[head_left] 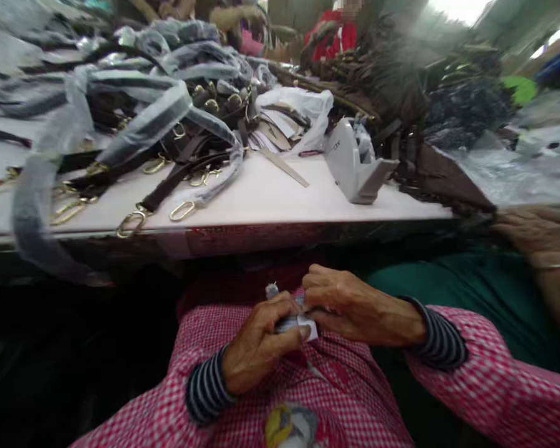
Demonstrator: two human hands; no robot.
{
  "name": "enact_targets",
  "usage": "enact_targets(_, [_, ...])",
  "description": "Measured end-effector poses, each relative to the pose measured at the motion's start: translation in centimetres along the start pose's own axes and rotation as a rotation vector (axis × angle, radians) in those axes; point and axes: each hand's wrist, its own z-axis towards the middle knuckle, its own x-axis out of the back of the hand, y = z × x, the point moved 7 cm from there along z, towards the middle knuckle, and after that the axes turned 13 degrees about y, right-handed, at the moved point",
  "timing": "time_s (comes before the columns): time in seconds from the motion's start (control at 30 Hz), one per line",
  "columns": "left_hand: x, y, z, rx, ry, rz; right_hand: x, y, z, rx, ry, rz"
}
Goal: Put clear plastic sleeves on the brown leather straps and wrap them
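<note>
Over my lap, my left hand grips a small white and pale-grey piece, its thumb pressed on the white end. It looks like folded paper or plastic, but I cannot tell its kind. My right hand meets it from the other side with fingers closed at its upper edge; their tips are partly hidden. A pale, crumpled tip sticks up beyond my left fingers. On the table ahead lie dark straps with gold clasps, many sleeved in clear plastic.
A grey tape dispenser stands near the front edge of the white table. Left of it lie a flat strip and papers in a plastic bag. At right, another person's hand rests by the table edge; dark material is heaped behind.
</note>
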Motion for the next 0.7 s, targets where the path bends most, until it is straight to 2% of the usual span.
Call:
enact_targets(0.17, [0.1, -1.1, -0.4, 0.024, 0.041, -0.028, -0.9, -0.2, 0.2, -0.049, -0.054, -0.046])
enact_targets(0.4, [0.2, -0.4, -0.6, -0.064, 0.124, -0.031, -0.8, -1.4, 0.1, -0.064, -0.014, -0.128])
enact_targets(0.6, [0.9, -0.7, -0.8, 0.022, 0.138, -0.095, -0.8, -3.1, -0.5, -0.029, -0.013, -0.221])
enact_targets(0.7, [1.3, -1.0, -0.8, 0.042, 0.137, -0.132, -1.3, -3.6, -0.7, 0.031, 0.036, -0.321])
